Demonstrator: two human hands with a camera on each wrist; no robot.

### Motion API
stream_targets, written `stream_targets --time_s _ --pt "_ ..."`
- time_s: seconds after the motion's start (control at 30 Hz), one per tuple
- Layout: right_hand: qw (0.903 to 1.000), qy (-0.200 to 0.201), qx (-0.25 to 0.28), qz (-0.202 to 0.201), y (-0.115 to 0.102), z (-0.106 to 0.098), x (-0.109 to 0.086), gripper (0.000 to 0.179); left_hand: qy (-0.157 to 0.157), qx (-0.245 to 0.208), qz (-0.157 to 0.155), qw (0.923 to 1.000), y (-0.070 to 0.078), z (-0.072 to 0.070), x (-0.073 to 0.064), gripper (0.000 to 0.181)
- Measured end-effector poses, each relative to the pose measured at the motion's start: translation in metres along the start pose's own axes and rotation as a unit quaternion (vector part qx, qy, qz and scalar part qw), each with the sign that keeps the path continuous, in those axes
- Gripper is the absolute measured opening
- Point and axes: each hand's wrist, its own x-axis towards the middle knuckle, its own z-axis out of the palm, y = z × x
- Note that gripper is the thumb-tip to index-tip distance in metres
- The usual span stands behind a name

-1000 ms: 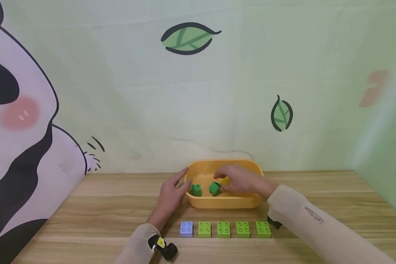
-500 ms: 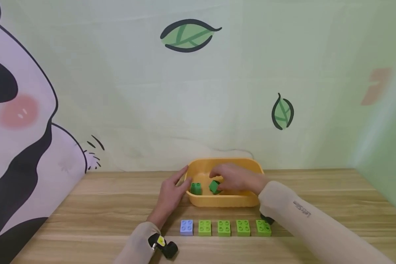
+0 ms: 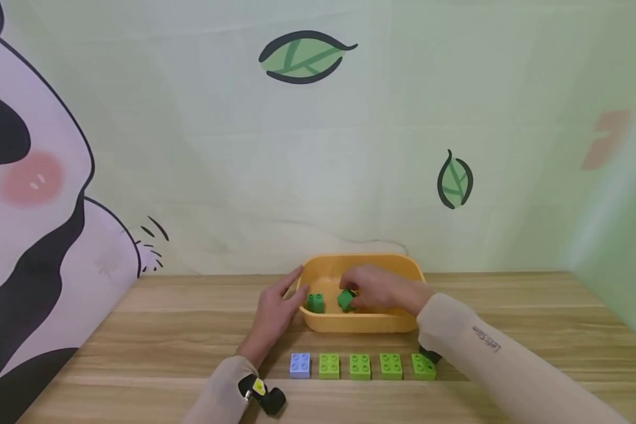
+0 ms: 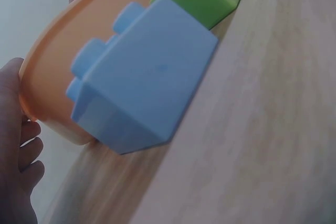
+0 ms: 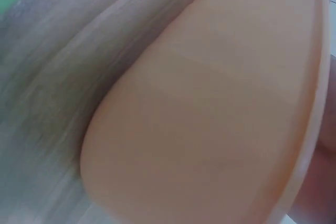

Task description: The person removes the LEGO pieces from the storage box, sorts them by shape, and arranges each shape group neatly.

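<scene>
In the head view my left hand (image 3: pixel 273 312) holds the left end of a yellow-orange plastic bin (image 3: pixel 360 323), thumb over the rim and fingers outside. My right hand (image 3: pixel 377 287) reaches down into the bin, thumb and fingers pinching a dark green toy brick (image 3: pixel 345 300) that sits tilted. Another dark green brick (image 3: pixel 315 303) stands at the bin's left inner end. From the right wrist, the bin's outer wall (image 5: pixel 199 114) fills most of the view, with part of the right hand (image 5: pixel 317 187) showing past the rim; the pinched brick is hidden there.
In front of the bin runs a row of bricks: a blue brick (image 3: pixel 300 365) at the left, then several lime green bricks (image 3: pixel 360 367). My right sleeve (image 3: pixel 456 330) passes close by the rightmost one. A printed cloth wall (image 3: pixel 350 176) rises behind the wooden table (image 3: pixel 191 330).
My right hand has moved slightly left and closed on the tilted green brick, which has turned a little. The left hand keeps its place on the bin.
</scene>
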Motion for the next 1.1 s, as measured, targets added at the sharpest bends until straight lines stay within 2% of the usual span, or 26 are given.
stream_targets --time_s 0.3,0.83,0.97,1.1 --pt "0.9987 0.028 0.043 0.003 -0.003 -0.009 -0.011 0.031 0.000 0.003 0.003 1.0000 -0.001 0.000 0.001 0.053" --pt "0.9877 0.115 0.097 -0.044 -0.023 -0.023 -0.044 0.031 0.001 0.001 0.013 0.9999 0.000 -0.001 0.002 0.053" --pt "0.9834 0.141 0.090 -0.072 -0.031 -0.021 -0.056 0.032 0.002 0.000 0.016 0.9999 0.001 -0.001 0.002 0.053" --pt "0.9750 0.163 0.092 -0.120 -0.038 -0.015 -0.066 0.031 0.000 0.005 0.012 0.9999 0.000 -0.002 0.002 0.054"
